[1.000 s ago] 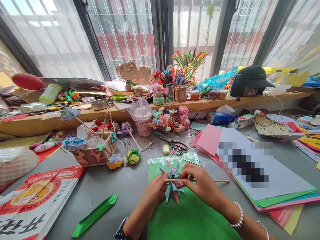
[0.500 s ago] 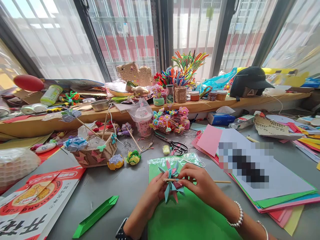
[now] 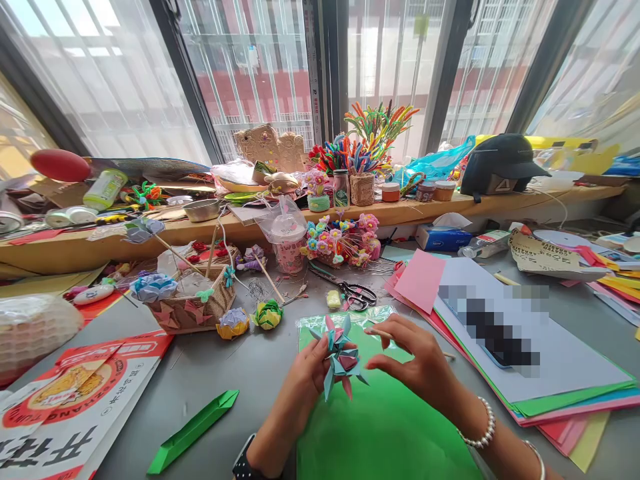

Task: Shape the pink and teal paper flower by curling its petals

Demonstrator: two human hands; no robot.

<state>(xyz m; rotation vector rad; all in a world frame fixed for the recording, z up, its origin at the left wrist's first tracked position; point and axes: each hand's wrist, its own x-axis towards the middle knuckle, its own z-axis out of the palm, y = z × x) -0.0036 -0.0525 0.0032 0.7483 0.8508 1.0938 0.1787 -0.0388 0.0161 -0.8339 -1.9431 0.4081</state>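
Grey tabletop (image 3: 240,373) under bright windows: a spiky blue-and-pink folded-paper flower (image 3: 340,353) sits pinched in the left hand (image 3: 305,380), above a green paper sheet (image 3: 380,433). It looks light and easily crushed; best held at its core. The right hand (image 3: 415,360) hovers with a loose, empty grip beside a thin wooden stick (image 3: 383,333).
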